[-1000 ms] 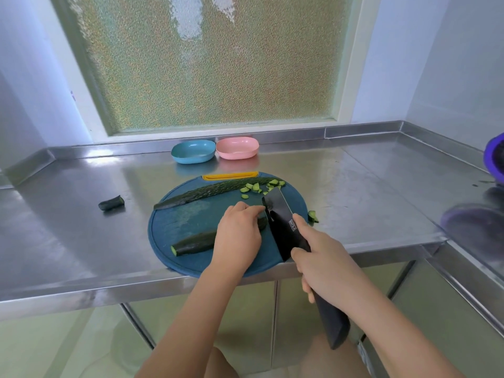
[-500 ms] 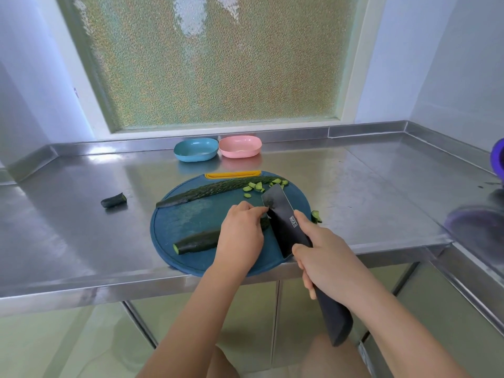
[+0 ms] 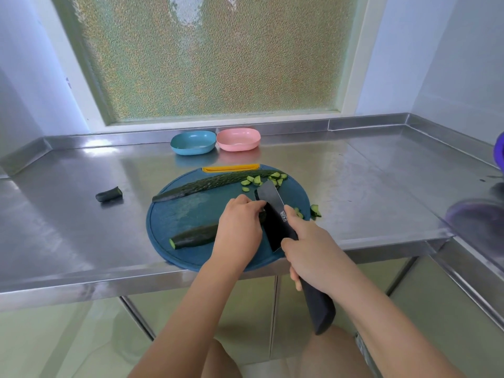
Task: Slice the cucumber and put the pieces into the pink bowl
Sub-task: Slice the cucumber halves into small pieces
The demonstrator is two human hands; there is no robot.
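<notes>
A round blue cutting board [image 3: 177, 214] lies at the counter's front edge. On it, my left hand [image 3: 240, 230] holds down a short cucumber half [image 3: 193, 237], fingers curled over its right end. My right hand [image 3: 313, 252] grips the handle of a black knife [image 3: 272, 214], whose blade stands right beside my left fingertips on the cucumber. A long cucumber half [image 3: 207, 185] lies along the board's far side, with several small cut pieces [image 3: 261, 181] at its right end. The pink bowl [image 3: 238, 139] stands behind the board, near the wall.
A blue bowl [image 3: 193, 143] stands left of the pink one. A cucumber end piece [image 3: 109, 194] lies on the steel counter [image 3: 368, 186] to the left. A few cut pieces [image 3: 315, 211] sit at the board's right rim. A purple object [image 3: 500, 151] is at the far right edge.
The knife blade has shifted slightly against the short cucumber half while both hands stayed in place. The camera view has moved a little.
</notes>
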